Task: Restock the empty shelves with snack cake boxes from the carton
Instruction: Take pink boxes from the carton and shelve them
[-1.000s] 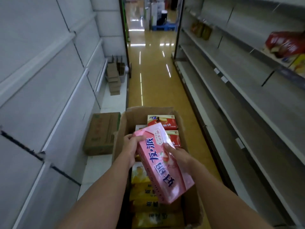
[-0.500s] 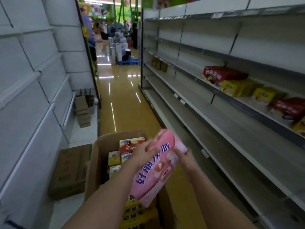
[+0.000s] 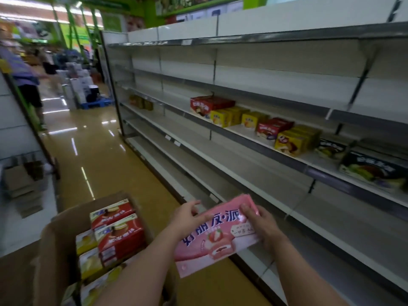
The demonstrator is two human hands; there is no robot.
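Low centre of frame, our left hand (image 3: 184,219) and right hand (image 3: 261,224) grip a pink box (image 3: 215,235) beside the carton (image 3: 53,250), facing the shelves (image 3: 254,173).

Glossy amber floor (image 3: 99,164) reflects ceiling lights. Grey shelving (image 3: 254,69) on the right. Green signage (image 3: 72,34) and stacked goods (image 3: 79,89) at aisle end.

The box (image 3: 217,236) held up front is pink with dark blue lettering and a picture of a pink-and-white cake with a brown centre. The brown carton (image 3: 55,250) holds red boxes (image 3: 119,230) with white print and yellow boxes (image 3: 87,241). On the grey and white shelves (image 3: 254,138) stand red, yellow and what look like black-and-green boxes, above a glossy amber floor (image 3: 99,155).
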